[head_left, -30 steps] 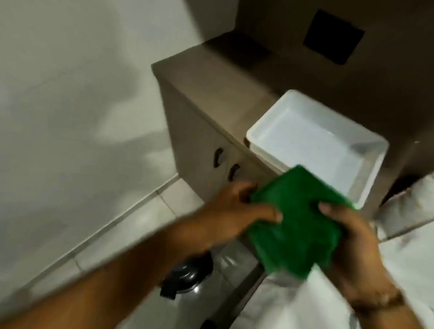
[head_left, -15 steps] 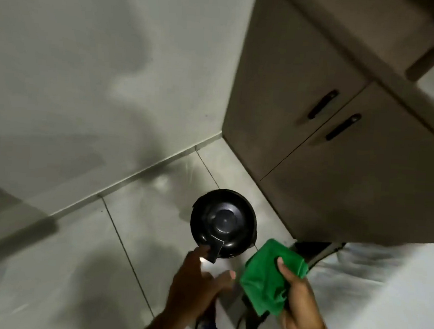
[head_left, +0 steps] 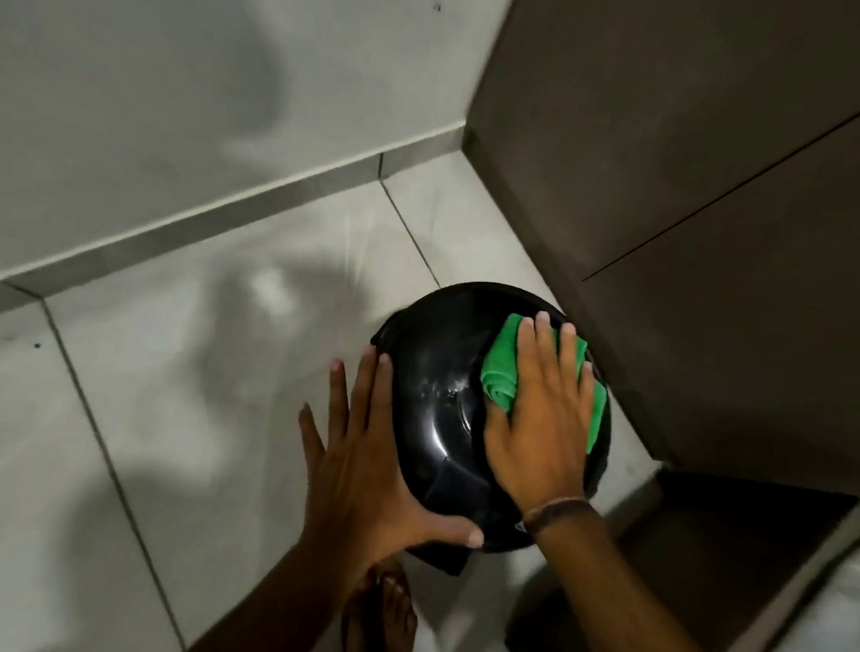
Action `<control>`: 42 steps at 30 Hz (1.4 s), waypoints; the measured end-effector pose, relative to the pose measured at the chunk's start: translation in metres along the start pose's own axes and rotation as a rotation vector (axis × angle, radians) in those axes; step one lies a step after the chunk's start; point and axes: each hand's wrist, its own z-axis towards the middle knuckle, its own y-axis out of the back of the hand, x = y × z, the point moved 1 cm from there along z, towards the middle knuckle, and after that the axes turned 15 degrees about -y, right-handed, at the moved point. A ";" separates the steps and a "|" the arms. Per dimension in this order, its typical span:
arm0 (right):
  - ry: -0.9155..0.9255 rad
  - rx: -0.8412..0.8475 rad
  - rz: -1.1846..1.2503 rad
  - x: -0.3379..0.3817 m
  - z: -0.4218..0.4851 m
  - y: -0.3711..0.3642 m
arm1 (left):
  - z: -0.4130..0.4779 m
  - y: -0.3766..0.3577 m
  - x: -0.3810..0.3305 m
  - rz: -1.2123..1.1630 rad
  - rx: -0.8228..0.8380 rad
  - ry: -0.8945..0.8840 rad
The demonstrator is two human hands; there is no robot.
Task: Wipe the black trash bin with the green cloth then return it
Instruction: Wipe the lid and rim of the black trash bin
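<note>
Pressed flat, fingers spread, right hand pinning the green cloth against the domed lid of the black trash bin; not a closed grasp, just palm and fingers bearing down on the fabric. Left hand likewise splayed wide, cupping the bin's near-left rim, thumb hooked along the front edge, nothing held, steadying only.

Nearest the camera: two bare forearms, a dark band on the right wrist, a bare foot on the tiles just below the bin.

Further out: bin standing on the pale tiled floor, tucked just beside the corner of a brown cabinet; grey wall and skirting beyond.

Step in hand, judged: wiping, cloth on the far-right part of the lid. Next move likely calls for sweeping the cloth across the remaining lid and down the sides while the left hand braces, with returning the cloth not yet done.
</note>
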 end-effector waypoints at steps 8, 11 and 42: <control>0.613 0.105 -0.096 -0.013 -0.072 -0.028 | -0.001 -0.025 0.020 0.060 -0.194 -0.112; 0.540 0.000 -0.097 -0.064 -0.063 -0.016 | 0.008 -0.018 0.009 -0.022 -0.051 -0.052; 0.212 -0.097 -0.144 -0.001 -0.049 0.006 | 0.004 -0.012 0.001 -0.166 -0.054 -0.037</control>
